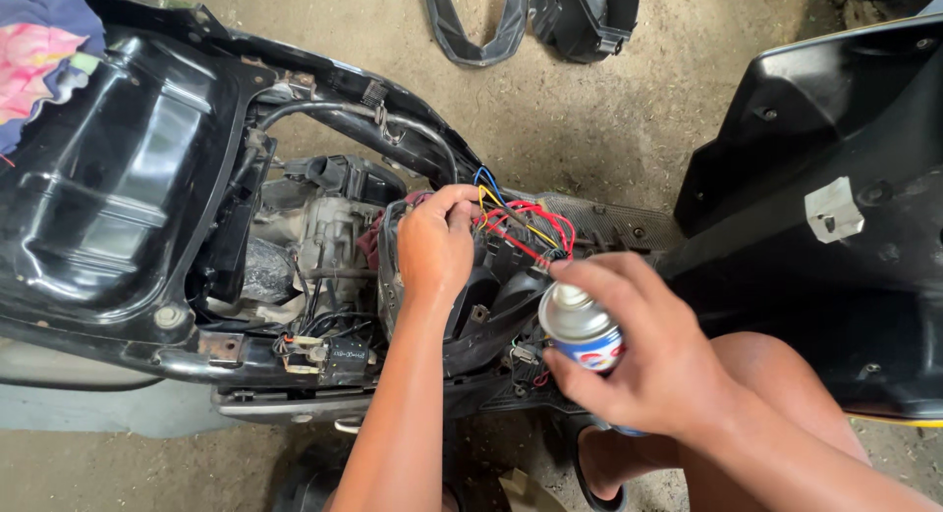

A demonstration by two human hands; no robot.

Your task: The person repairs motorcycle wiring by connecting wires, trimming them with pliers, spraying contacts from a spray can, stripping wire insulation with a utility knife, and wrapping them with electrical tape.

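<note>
My left hand (435,239) reaches into the open frame of a black scooter (295,129) and pinches a bundle of red, yellow and blue wires (526,222) near the middle. My right hand (643,350) is wrapped around a small spray can (580,325) with a silver top and a white, blue and red label. The can sits tilted just below and to the right of the wires, its top pointing toward them. The engine (329,237) shows to the left of my left hand.
The scooter's black under-seat tub (108,178) lies at left, with a pink and blue cloth (39,51) on its corner. A large black body panel (835,208) stands at right. Two loose black plastic parts (535,21) lie on the dirt floor beyond. My bare knee (776,394) is at lower right.
</note>
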